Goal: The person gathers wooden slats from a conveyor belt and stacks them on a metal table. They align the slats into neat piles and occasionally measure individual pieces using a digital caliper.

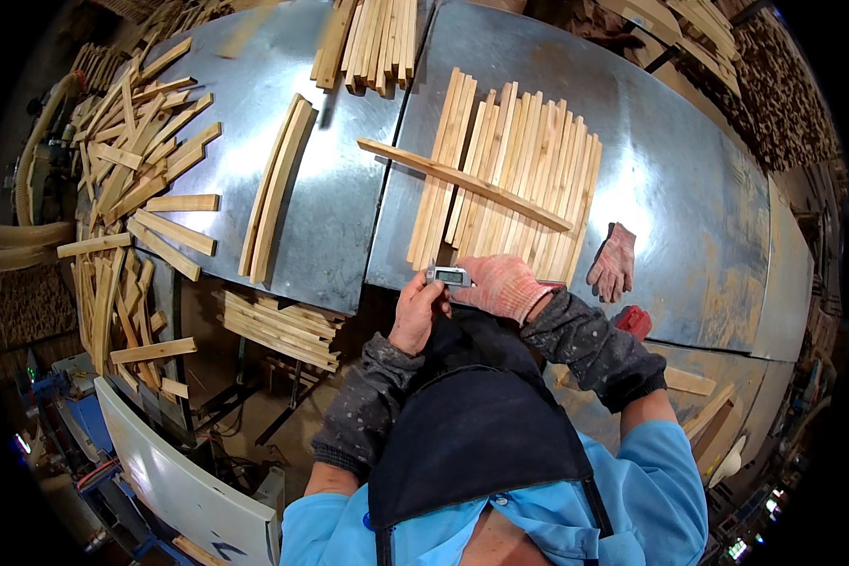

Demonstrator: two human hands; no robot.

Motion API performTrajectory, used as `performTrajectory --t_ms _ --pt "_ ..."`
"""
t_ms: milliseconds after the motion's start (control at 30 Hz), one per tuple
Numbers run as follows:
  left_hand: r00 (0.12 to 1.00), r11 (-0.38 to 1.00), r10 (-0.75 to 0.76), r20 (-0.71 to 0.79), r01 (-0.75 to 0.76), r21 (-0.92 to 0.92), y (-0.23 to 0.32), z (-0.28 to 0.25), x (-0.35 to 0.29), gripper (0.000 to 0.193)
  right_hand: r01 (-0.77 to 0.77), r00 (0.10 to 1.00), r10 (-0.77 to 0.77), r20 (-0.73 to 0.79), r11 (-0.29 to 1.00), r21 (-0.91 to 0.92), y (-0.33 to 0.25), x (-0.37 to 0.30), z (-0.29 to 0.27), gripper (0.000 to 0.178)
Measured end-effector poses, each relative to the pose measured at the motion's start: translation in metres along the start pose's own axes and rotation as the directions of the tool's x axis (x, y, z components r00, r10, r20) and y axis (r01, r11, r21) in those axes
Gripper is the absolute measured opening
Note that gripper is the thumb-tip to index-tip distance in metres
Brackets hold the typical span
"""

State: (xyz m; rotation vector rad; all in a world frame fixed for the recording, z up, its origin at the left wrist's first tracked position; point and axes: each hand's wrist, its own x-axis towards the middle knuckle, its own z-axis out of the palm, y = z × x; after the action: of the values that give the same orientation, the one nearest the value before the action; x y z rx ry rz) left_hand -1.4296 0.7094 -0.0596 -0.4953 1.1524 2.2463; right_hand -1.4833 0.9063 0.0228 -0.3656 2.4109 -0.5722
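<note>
My bare left hand [413,314] is closed around a small digital caliper [449,276] with a grey display, at the near edge of the metal table. Right beside it, my right hand [502,286] wears a pinkish knitted work glove. Its fingers are bent at the caliper's right end, and whatever they hold is hidden. Just beyond both hands lies a row of narrow wooden strips [528,170], side by side. One longer strip [472,184] rests slantwise across the row.
An empty glove [613,262] lies right of the row, with a red object [634,322] nearer me. Two strips [275,189] lie on the left table. Loose wood pieces [141,141] heap at far left. Another bundle [379,42] sits at the back; stacked strips [278,330] sit below the left table.
</note>
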Motion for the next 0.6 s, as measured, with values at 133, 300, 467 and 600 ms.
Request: performTrajectory --t_ms 133,300,467,600 --pt "1.0 0.994 -0.002 0.006 0.001 0.112 0.0 -0.009 0.005 0.013 -0.007 1.0 0.007 -0.012 1.0 -0.018 0.001 0.001 0.003 0.044" --pt "0.992 0.985 -0.078 -0.103 0.093 0.143 0.017 0.004 0.011 0.013 -0.001 1.0 0.002 0.019 0.997 -0.075 -0.003 0.001 0.0 0.045" --pt "0.986 0.978 -0.107 -0.128 0.127 0.165 0.021 0.007 0.015 0.015 0.036 0.997 -0.033 0.067 0.998 -0.053 -0.005 0.004 0.0 0.047" --pt "0.988 0.974 -0.119 -0.099 0.135 0.181 0.021 0.002 0.018 0.013 0.031 0.996 -0.027 0.087 0.999 -0.041 -0.003 0.007 0.001 0.05"
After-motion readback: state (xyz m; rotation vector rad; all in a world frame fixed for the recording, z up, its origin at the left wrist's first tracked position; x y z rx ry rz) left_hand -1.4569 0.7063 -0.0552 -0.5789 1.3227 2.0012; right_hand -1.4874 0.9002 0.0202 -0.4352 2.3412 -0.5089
